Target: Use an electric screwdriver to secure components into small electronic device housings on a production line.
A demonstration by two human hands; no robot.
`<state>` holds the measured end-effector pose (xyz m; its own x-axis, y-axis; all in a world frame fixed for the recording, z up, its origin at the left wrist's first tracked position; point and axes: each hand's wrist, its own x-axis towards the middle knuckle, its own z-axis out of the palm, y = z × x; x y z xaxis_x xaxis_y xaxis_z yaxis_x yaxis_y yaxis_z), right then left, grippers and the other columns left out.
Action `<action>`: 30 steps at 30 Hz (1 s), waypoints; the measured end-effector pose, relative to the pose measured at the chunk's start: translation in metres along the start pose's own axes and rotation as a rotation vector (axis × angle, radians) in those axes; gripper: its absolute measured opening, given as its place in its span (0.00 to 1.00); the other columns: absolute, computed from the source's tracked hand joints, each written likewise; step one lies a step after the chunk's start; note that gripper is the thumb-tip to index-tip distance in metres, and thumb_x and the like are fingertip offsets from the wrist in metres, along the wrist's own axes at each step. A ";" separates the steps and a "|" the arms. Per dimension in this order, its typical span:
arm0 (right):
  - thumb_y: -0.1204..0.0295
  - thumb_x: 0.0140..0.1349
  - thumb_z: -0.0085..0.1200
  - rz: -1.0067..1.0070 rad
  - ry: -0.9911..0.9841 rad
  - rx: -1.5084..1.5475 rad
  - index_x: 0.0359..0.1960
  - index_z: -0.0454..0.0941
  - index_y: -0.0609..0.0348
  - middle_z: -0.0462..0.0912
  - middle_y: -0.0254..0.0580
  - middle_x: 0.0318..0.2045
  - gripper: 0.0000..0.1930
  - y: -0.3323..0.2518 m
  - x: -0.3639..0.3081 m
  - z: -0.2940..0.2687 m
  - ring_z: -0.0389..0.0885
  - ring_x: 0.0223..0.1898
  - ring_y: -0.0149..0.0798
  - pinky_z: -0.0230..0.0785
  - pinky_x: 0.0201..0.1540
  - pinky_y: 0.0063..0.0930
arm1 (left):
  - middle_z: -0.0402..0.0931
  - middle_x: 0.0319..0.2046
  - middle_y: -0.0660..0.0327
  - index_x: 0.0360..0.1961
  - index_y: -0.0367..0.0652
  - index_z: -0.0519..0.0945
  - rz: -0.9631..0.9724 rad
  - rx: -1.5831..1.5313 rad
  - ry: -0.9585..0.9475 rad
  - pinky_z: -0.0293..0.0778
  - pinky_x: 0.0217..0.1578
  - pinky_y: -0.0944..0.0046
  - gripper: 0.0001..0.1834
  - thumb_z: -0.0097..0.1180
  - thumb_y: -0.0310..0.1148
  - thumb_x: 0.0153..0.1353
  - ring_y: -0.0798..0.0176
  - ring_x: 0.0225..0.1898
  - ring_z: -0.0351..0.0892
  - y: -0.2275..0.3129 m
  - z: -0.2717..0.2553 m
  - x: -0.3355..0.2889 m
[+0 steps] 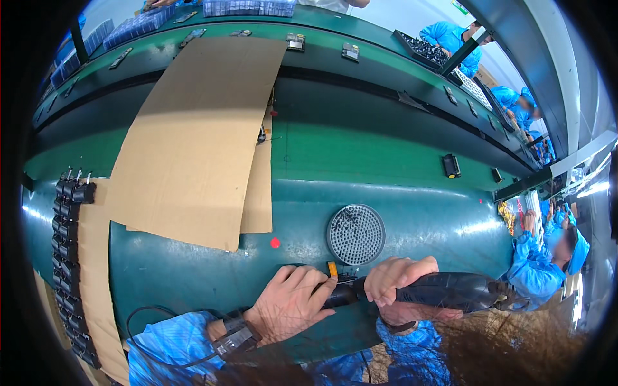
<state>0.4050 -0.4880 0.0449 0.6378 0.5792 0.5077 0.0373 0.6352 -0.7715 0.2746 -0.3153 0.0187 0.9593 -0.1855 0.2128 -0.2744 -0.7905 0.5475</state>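
My right hand (402,283) is wrapped round a black electric screwdriver (450,287), which lies sideways with its front end toward my left hand. My left hand (293,299) is closed, thumb and fingers pressed on a small black part (341,294) at the tool's front end. An orange-yellow strip (332,269) sticks up beside those fingertips; most of the part is hidden by the fingers. Just beyond my hands stands a round grey dish (356,235) with rows of small dark pieces, probably screws. A black device with a cable (237,339) is strapped to my left wrist.
A large cardboard sheet (193,141) covers the left middle of the green bench. Black units stand in a row (66,257) along the left edge. Small devices (350,51) lie along the far line. A black case (451,166) lies right; a co-worker (544,260) sits nearby.
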 end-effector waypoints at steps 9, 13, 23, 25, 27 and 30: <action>0.20 0.56 0.44 -0.038 0.042 -0.057 0.39 0.65 0.58 0.72 0.36 0.19 0.44 0.011 -0.003 0.004 0.71 0.15 0.33 0.67 0.16 0.29 | 0.74 0.48 0.60 0.58 0.40 0.79 -0.002 -0.031 -0.006 0.70 0.57 0.56 0.32 0.70 0.47 0.58 0.59 0.53 0.76 -0.001 0.001 -0.002; 0.21 0.54 0.48 -0.050 0.000 0.015 0.40 0.68 0.61 0.72 0.39 0.18 0.46 0.012 -0.002 0.001 0.72 0.16 0.35 0.69 0.18 0.30 | 0.74 0.48 0.60 0.58 0.40 0.79 0.002 -0.021 -0.016 0.70 0.57 0.56 0.31 0.70 0.47 0.58 0.59 0.53 0.76 0.000 -0.001 0.000; 0.25 0.50 0.57 0.015 -0.055 0.004 0.39 0.74 0.64 0.77 0.43 0.19 0.45 0.015 -0.006 -0.006 0.76 0.19 0.38 0.72 0.21 0.29 | 0.73 0.51 0.60 0.59 0.41 0.78 -0.015 0.019 -0.006 0.70 0.58 0.55 0.31 0.69 0.47 0.58 0.58 0.56 0.74 0.001 -0.004 -0.001; 0.25 0.51 0.57 0.010 -0.027 0.036 0.39 0.74 0.64 0.77 0.43 0.19 0.45 0.017 -0.008 -0.003 0.77 0.19 0.38 0.73 0.22 0.30 | 0.73 0.52 0.60 0.59 0.42 0.78 -0.015 0.020 -0.004 0.70 0.58 0.55 0.31 0.69 0.47 0.59 0.57 0.56 0.74 0.002 -0.003 -0.002; 0.25 0.51 0.57 0.001 -0.004 0.062 0.39 0.74 0.64 0.77 0.42 0.19 0.45 0.018 -0.008 -0.006 0.77 0.19 0.38 0.74 0.22 0.31 | 0.73 0.52 0.60 0.59 0.42 0.78 -0.001 0.009 0.002 0.70 0.57 0.55 0.31 0.69 0.46 0.59 0.57 0.56 0.74 0.003 -0.004 -0.004; 0.23 0.56 0.49 -0.048 -0.186 -0.031 0.40 0.72 0.62 0.75 0.41 0.17 0.45 0.017 -0.006 -0.011 0.73 0.15 0.37 0.72 0.20 0.33 | 0.74 0.51 0.60 0.59 0.42 0.78 0.008 -0.006 0.024 0.71 0.56 0.55 0.31 0.70 0.44 0.58 0.57 0.55 0.75 0.001 -0.001 -0.008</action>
<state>0.4101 -0.4861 0.0248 0.4817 0.6347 0.6042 0.0896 0.6502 -0.7545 0.2668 -0.3141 0.0184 0.9551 -0.1781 0.2369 -0.2829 -0.7857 0.5502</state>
